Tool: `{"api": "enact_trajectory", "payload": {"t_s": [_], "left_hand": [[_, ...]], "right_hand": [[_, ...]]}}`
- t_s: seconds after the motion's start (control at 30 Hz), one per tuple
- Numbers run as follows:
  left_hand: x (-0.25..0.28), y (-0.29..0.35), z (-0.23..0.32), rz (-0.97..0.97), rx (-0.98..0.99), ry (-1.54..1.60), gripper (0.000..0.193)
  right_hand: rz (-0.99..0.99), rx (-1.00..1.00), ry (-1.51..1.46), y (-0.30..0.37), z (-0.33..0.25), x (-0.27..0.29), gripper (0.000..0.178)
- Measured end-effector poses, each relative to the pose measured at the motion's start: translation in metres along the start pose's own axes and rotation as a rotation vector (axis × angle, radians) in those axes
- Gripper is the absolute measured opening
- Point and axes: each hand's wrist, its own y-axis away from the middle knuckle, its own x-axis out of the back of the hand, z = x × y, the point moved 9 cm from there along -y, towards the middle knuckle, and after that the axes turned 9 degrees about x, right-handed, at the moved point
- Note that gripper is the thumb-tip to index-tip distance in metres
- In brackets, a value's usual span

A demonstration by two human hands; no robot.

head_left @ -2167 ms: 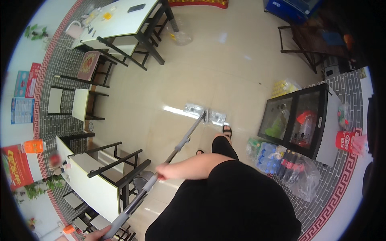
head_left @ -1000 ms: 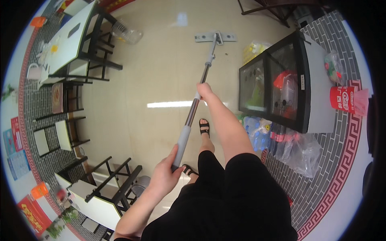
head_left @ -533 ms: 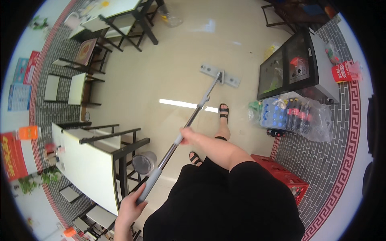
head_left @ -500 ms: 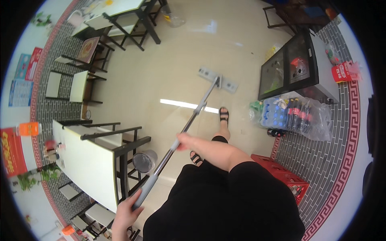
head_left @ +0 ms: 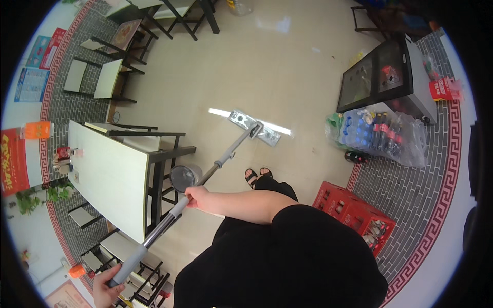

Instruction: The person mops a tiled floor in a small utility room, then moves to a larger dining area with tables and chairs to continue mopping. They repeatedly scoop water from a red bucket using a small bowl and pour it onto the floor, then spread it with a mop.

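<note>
A flat floor mop (head_left: 226, 154) with a long grey and metal pole slants across the view from lower left to the middle. My left hand (head_left: 106, 287) is closed round the grey grip at the pole's top end. Farther down, my right hand (head_left: 197, 197) wraps round the pole, the arm reaching across my body. The mop's flat rectangular head (head_left: 267, 135) lies on the shiny tile floor (head_left: 257, 66), beyond my sandalled feet (head_left: 258, 175). Just behind the pole, near my right hand, stands a grey bucket-like bin (head_left: 183, 177).
On the left stands a white-topped table (head_left: 110, 179) with dark legs and chairs. At right are a glass-door fridge (head_left: 377, 77), plastic-wrapped bottles (head_left: 377, 133) and red bottle crates (head_left: 354, 213) along the brick-patterned wall. More chairs (head_left: 109, 77) line the far left.
The mop head has come nearer and a little left across the floor. Both my hands have shifted left with the pole, still gripping it. My feet now stand side by side.
</note>
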Motion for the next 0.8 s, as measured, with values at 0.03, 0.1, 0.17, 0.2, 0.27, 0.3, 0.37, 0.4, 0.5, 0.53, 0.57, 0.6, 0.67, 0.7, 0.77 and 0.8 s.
{"api": "enact_trajectory", "payload": {"t_s": [0.03, 0.1, 0.17, 0.2, 0.27, 0.3, 0.37, 0.4, 0.5, 0.53, 0.57, 0.6, 0.67, 0.7, 0.77, 0.8], "left_hand": [[-0.012, -0.003, -0.004, -0.046, 0.021, 0.015, 0.058], [-0.038, -0.016, -0.001, -0.135, 0.059, 0.039, 0.056], [-0.071, -0.030, 0.013, -0.147, 0.007, 0.087, 0.054], [-0.093, -0.039, 0.020, -0.178, 0.038, 0.158, 0.054], [-0.147, -0.061, 0.043, -0.253, 0.046, 0.203, 0.054], [-0.174, -0.067, 0.048, -0.275, 0.043, 0.194, 0.054], [-0.231, -0.074, 0.073, -0.362, 0.025, 0.164, 0.054], [-0.254, -0.077, 0.083, -0.376, 0.011, 0.159, 0.054], [-0.303, -0.077, 0.126, -0.395, -0.134, 0.100, 0.054], [-0.308, -0.072, 0.138, -0.396, -0.135, 0.068, 0.055], [-0.312, -0.070, 0.151, -0.410, -0.145, 0.029, 0.055], [-0.313, -0.069, 0.156, -0.418, -0.153, -0.009, 0.056], [-0.307, -0.066, 0.147, -0.368, -0.304, -0.100, 0.056], [-0.304, -0.064, 0.143, -0.347, -0.392, -0.149, 0.057], [-0.289, -0.062, 0.106, -0.347, -0.386, -0.179, 0.057], [-0.278, -0.063, 0.079, -0.344, -0.380, -0.194, 0.057]], "right_hand": [[0.067, 0.031, 0.016, 0.000, -0.008, 0.009, 0.014], [0.196, 0.095, 0.041, 0.003, -0.033, 0.029, 0.016], [0.312, 0.235, 0.077, 0.000, -0.067, 0.061, 0.017], [0.365, 0.314, 0.113, -0.002, -0.090, 0.084, 0.015], [0.446, 0.469, 0.209, -0.023, -0.140, 0.152, 0.014], [0.464, 0.524, 0.267, -0.011, -0.169, 0.167, 0.015], [0.559, 0.507, 0.479, -0.007, -0.217, 0.226, 0.015], [0.554, 0.472, 0.526, 0.000, -0.240, 0.243, 0.015], [0.570, 0.453, 0.620, 0.014, -0.297, 0.285, 0.018], [0.569, 0.436, 0.630, 0.015, -0.309, 0.290, 0.019], [0.581, 0.424, 0.632, 0.020, -0.314, 0.295, 0.020], [0.618, 0.424, 0.672, 0.028, -0.309, 0.291, 0.021], [0.686, 0.440, 0.770, 0.040, -0.299, 0.272, 0.023], [0.690, 0.449, 0.722, 0.039, -0.284, 0.272, 0.023], [0.691, 0.462, 0.634, 0.033, -0.238, 0.267, 0.026], [0.648, 0.426, 0.682, 0.034, -0.212, 0.256, 0.026]]}}
